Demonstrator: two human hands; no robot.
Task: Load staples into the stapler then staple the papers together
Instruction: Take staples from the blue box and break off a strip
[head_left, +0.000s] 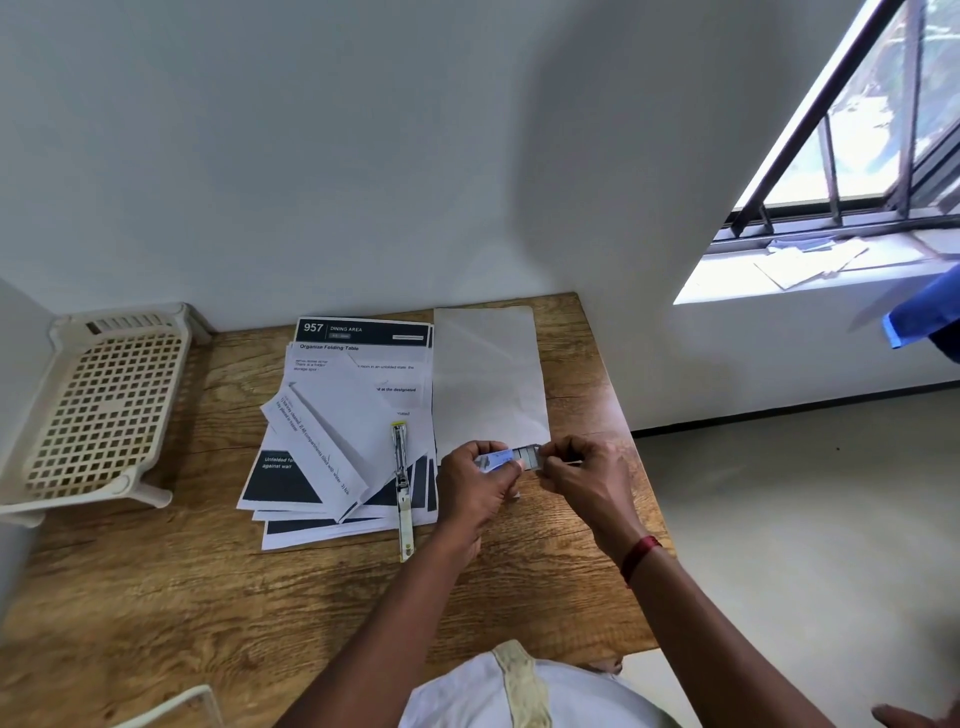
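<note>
A slim stapler (401, 488) lies opened out flat on a loose pile of printed papers (337, 415) in the middle of the wooden table (156, 597). To the right of it, both hands meet over the table. My left hand (475, 483) holds a small blue staple box (497, 460). My right hand (582, 478) pinches the box's inner tray (527, 458), which sticks out to the right and shows rows of staples.
A blank white sheet (488, 374) lies beside the pile, at the back right. A cream perforated plastic rack (98, 410) stands at the table's left end. The table's right edge runs close to my right hand; floor lies beyond. A window is at the upper right.
</note>
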